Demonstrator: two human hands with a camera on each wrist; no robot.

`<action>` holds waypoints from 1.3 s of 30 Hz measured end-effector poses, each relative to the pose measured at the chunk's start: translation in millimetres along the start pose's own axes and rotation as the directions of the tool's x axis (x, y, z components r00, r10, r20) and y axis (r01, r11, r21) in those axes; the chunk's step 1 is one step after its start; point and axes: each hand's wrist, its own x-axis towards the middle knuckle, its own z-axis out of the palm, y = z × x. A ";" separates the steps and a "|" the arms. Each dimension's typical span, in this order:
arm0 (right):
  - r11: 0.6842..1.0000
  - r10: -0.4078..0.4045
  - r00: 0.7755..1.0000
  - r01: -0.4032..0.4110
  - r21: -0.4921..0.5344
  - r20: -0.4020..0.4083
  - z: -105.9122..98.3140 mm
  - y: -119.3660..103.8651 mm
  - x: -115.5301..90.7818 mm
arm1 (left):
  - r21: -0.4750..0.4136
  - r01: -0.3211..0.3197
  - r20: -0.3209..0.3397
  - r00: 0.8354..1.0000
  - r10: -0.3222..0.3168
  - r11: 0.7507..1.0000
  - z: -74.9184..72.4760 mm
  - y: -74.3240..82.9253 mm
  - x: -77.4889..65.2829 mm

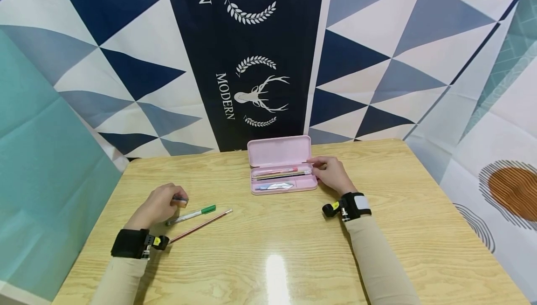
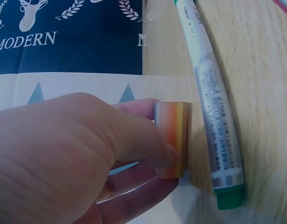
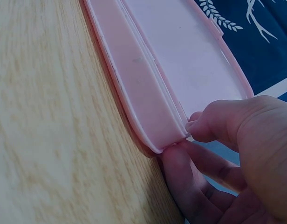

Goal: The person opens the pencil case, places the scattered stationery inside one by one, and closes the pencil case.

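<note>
My left hand (image 1: 159,204) pinches a small eraser (image 2: 171,140) with an orange-striped sleeve between thumb and fingers, at the table's left side. A white marker with a green cap (image 2: 213,102) lies beside it, and a reddish pencil (image 1: 201,226) lies nearer me. At the back of the table a pink pencil case (image 1: 279,150) stands with its lid raised. Inside are several pencils (image 1: 277,174) and a white-and-blue item (image 1: 274,186) too small to tell. My right hand (image 1: 332,174) grips the case's right end, thumb at the rim, as the right wrist view shows.
The wooden table (image 1: 235,258) ends at the back against a patterned cloth (image 1: 268,86) with triangles and a dark stag panel. A teal cloth (image 1: 46,169) hangs along the left side, and a light one (image 1: 474,179) along the right.
</note>
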 end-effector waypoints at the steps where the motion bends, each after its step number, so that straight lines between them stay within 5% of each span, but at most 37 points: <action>1: 1.000 -0.003 1.000 0.003 -0.002 0.000 0.1 0.3 -0.1 | -0.002 0.008 -0.002 1.000 -0.008 1.000 -0.3 0.4 -0.1; 27: 1.000 0.008 1.000 -0.008 0.014 0.003 -0.7 -1.7 -0.7 | 0.076 -0.007 -0.161 0.987 0.019 0.997 -19.0 11.2 2.3; 39: 1.000 0.007 1.000 -0.007 0.026 0.008 0.4 0.2 0.9 | 0.075 0.005 -0.197 0.980 0.009 0.997 -13.5 18.6 7.0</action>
